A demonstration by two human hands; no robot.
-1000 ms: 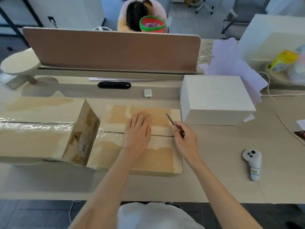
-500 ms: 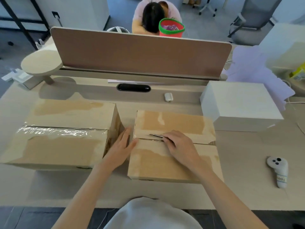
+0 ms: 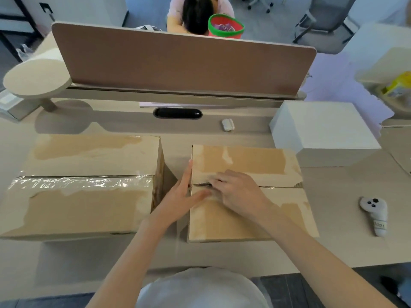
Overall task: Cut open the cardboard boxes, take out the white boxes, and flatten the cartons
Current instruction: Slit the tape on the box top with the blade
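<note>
Progress along the taped seam is the change: since half a second ago the cutter [image 3: 202,184] has slid to the left end of the small carton [image 3: 249,218]. The right hand [image 3: 240,192] keeps a closed grip on the cutter, knuckles over the seam. The left hand [image 3: 181,196] is relaxed, its grip holding nothing, straight fingers against the carton's left side and thumb on its top. A narrow gap separates this carton from the big carton [image 3: 84,196] on the left. A white box [image 3: 322,130] stands near its right rear corner. Bare tabletop [image 3: 344,241] lies to the right and in front.
</note>
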